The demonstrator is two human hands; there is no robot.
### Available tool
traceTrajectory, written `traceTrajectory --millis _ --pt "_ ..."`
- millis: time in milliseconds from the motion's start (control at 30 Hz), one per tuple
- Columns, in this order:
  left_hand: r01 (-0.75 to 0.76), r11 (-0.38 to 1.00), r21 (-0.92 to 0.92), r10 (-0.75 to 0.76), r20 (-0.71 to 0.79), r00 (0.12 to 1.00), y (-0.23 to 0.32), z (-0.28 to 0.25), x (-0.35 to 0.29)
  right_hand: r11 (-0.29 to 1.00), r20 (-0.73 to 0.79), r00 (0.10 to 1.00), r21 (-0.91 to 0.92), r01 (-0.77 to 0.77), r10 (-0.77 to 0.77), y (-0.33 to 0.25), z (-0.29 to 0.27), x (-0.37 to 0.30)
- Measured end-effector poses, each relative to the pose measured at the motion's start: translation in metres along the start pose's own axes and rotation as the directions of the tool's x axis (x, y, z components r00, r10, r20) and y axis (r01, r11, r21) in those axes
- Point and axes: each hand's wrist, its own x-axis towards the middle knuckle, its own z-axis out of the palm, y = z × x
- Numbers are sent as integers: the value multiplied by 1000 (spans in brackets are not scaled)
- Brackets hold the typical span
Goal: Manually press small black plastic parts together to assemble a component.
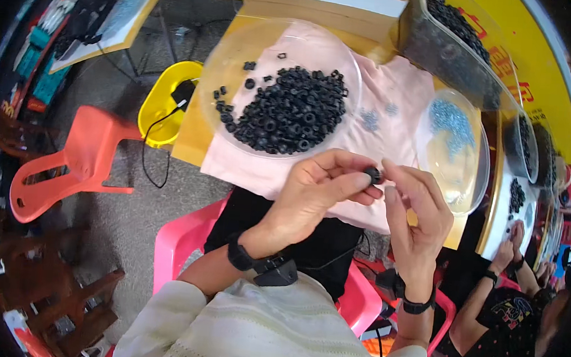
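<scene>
My left hand [311, 190] pinches a small round black part [372, 174] between thumb and fingers, above the front of a pink cloth [245, 173]. Close by on its right, my right hand [418, 212] has thumb and forefinger drawn together at the part; whatever they hold is too small to make out. Beyond my left hand, a wide clear round tray [215, 72] holds a heap of small black ring-like parts [291, 112]. A clear plastic dish [446, 184] right of the cloth carries tiny pale-blue transparent pieces [451, 124]. Two little clusters of such pieces [369, 120] lie on the cloth.
At the back right stands a deep grey bin [436, 49] of black parts. A yellow basket [164, 102] with a black cable and an orange-red stool [79, 162] are on the left. To the right, another person [506, 310] works with both hands at a white table [497, 222].
</scene>
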Motion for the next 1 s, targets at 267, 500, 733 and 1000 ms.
traceTrajectory --millis 267,500,733,1000 --pt "14 999 -52 -11 53 999 2 -9 1 994 -43 993 -15 107 -107 6 8 -1" --pt "82 994 -74 -75 96 993 -6 -18 8 1000 90 996 -25 -2 5 3 -8 25" --pt "235 968 -90 -196 313 929 -6 -20 7 972 207 957 -68 224 -206 27 31 131" --pt "289 945 -153 -179 498 848 13 -18 -14 951 368 895 -75 301 -254 66 127 190"
